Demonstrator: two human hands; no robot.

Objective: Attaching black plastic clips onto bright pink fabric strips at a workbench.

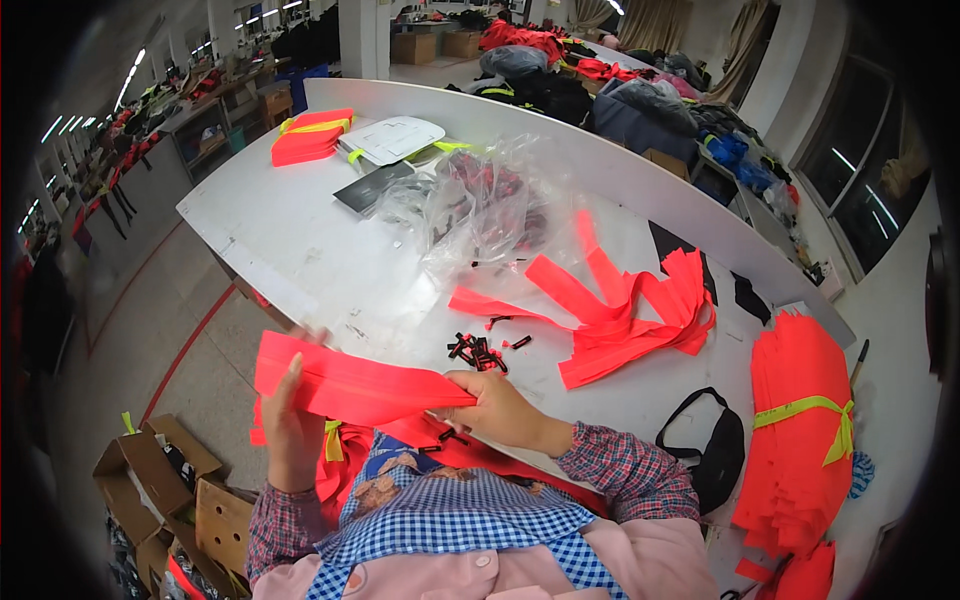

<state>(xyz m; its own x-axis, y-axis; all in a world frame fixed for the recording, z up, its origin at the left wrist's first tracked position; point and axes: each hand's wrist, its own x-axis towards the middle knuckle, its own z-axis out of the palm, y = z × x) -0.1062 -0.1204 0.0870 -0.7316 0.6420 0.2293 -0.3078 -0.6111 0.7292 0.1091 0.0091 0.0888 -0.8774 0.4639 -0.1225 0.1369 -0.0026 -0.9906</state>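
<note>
Currently, head view only. I see the left hand [290, 420] raised upright at the near table edge, fingers folded over the left end of an orange strip [350, 385]; thumb side faces me, grip closed on the fabric. The right hand [495, 405] pinches the strip's right end, where the piece narrows to a point, knuckles up, fingers curled tight. The strip spans between both hands, held just above the near edge of the white table [330, 260], roughly level, its left end slightly higher.

Just beyond the right hand, a scatter of small black clips [480, 350] lies on the table. Further right, a fan of loose orange strips [620, 310] spreads flat, ends overlapping. Behind these, a crumpled clear bag [480, 205] sits mid-table, dark bits inside; contents too blurred to tell. Far left corner: a folded orange bundle [310, 137] bound with a yellow tie, next to a white sheet [395, 140] and a dark flat pad [370, 188].

Right side: a tall orange stack [800, 440] tied with a yellow-green band, near a black pouch [715, 455] with its strap looped. Below left, open cardboard boxes [165, 480] stand on the floor. More orange fabric lies in my lap, under the strip.
</note>
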